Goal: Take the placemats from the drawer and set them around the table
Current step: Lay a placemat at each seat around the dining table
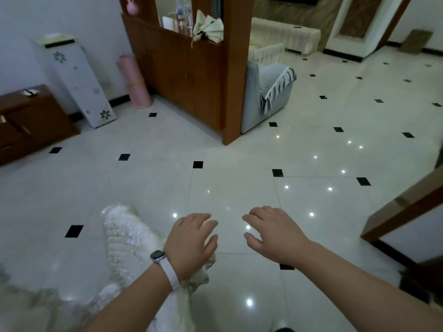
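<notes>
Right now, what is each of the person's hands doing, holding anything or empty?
Left hand: fingers spread open, holding nothing; white lacy fabric lies under the wrist.
Right hand: open, fingers spread, empty, over the tiled floor.

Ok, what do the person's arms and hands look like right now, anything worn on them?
Both forearms are bare, with no sleeves in view and no gloves. The left hand has a watch at the wrist: a rounded silver-grey case with a dark face on a white strap. The right hand and its wrist carry nothing; no rings show on either hand.
</notes>
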